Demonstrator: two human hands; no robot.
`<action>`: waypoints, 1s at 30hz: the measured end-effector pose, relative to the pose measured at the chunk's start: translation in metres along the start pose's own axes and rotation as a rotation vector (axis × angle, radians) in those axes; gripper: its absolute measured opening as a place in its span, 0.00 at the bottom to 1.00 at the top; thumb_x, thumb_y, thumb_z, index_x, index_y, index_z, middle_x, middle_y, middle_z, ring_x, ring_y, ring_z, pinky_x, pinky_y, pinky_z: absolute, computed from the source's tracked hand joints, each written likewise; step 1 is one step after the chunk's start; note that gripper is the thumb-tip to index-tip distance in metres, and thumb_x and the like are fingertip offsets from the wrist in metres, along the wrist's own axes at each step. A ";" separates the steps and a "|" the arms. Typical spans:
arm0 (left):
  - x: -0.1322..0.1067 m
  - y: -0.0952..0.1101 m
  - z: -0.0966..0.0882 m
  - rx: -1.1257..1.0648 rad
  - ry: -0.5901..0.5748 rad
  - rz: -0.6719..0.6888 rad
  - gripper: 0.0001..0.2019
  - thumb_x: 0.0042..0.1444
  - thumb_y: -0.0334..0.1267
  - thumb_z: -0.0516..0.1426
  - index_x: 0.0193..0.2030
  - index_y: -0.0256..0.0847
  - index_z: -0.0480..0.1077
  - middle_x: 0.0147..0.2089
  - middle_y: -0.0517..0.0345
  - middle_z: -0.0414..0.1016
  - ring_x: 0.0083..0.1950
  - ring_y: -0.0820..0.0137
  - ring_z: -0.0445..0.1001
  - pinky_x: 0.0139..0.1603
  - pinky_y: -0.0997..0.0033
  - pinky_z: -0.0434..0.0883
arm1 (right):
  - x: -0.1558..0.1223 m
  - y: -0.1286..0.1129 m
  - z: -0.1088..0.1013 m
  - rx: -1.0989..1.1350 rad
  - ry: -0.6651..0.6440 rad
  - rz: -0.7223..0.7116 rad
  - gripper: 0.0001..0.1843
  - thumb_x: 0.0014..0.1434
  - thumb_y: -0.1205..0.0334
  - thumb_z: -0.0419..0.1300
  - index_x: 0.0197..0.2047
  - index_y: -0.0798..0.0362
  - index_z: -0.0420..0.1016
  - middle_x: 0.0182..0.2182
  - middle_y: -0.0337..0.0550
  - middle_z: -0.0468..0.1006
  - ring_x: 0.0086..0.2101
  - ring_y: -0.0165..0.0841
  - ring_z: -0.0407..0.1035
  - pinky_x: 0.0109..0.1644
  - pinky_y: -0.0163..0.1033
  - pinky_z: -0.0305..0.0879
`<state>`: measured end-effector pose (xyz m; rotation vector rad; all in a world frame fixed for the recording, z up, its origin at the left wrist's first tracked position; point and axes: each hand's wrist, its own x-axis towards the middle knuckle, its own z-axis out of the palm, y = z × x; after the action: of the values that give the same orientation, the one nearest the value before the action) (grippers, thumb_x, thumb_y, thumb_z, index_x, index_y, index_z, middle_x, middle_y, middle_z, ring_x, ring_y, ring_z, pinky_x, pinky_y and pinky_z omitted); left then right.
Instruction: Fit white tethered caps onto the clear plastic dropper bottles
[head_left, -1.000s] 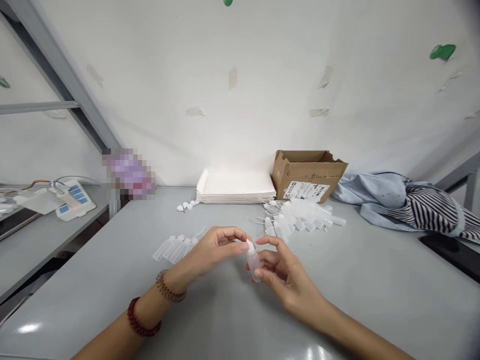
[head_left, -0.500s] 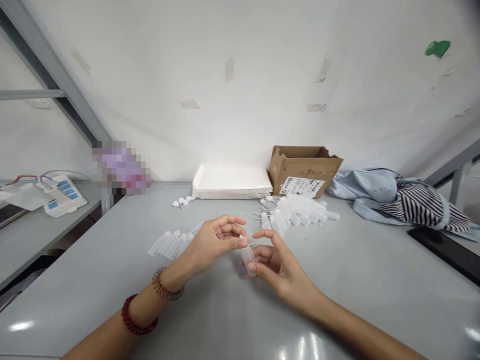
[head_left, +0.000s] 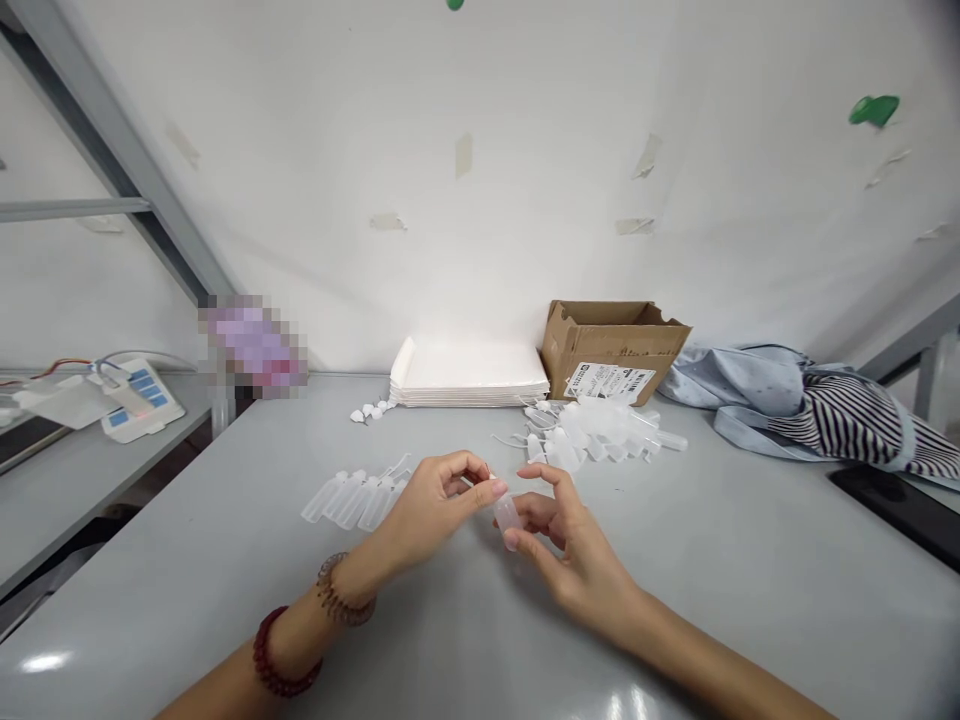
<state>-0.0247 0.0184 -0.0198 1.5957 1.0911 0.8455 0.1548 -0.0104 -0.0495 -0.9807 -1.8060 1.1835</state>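
Holding a small clear bottle [head_left: 508, 517] in the right hand [head_left: 570, 560], grip closed round it just above the worktop [head_left: 450, 640], and pinching its white cap [head_left: 496, 487] tight with the left hand [head_left: 427, 505]. Looks only partway through tbh, going by the short row of bottles [head_left: 352, 497] on the left versus the bigger loose pile [head_left: 592, 430] further back on the right.

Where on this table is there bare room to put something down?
Bare table lies right of the right hand, nearer than the bottle pile; more lies left of the left hand, nearer than the bottle row. Both hands hold a small bottle. Along the wall it is crowded: white stack, cardboard box, clothes.
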 end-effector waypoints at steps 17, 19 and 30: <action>0.000 0.001 -0.001 0.201 -0.042 0.002 0.12 0.57 0.40 0.51 0.25 0.39 0.62 0.24 0.65 0.60 0.28 0.74 0.58 0.28 0.74 0.56 | -0.001 0.011 0.000 -0.344 0.091 -0.280 0.08 0.64 0.68 0.43 0.39 0.47 0.43 0.36 0.46 0.68 0.29 0.31 0.66 0.30 0.37 0.65; -0.001 0.002 -0.004 0.201 -0.062 0.016 0.11 0.57 0.40 0.51 0.26 0.39 0.63 0.26 0.64 0.61 0.30 0.73 0.60 0.29 0.74 0.56 | 0.000 0.007 -0.001 -0.268 0.095 -0.241 0.09 0.64 0.68 0.43 0.38 0.47 0.42 0.36 0.44 0.69 0.30 0.31 0.66 0.32 0.38 0.66; -0.003 -0.001 0.003 -0.023 -0.252 -0.131 0.18 0.61 0.45 0.46 0.27 0.39 0.68 0.28 0.59 0.67 0.32 0.70 0.66 0.37 0.72 0.64 | 0.008 0.013 -0.008 -0.368 0.262 -0.388 0.04 0.67 0.61 0.40 0.40 0.46 0.44 0.36 0.43 0.66 0.33 0.32 0.67 0.35 0.39 0.65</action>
<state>-0.0235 0.0148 -0.0218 1.5462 0.9887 0.5515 0.1610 0.0033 -0.0579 -0.8805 -1.9209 0.4726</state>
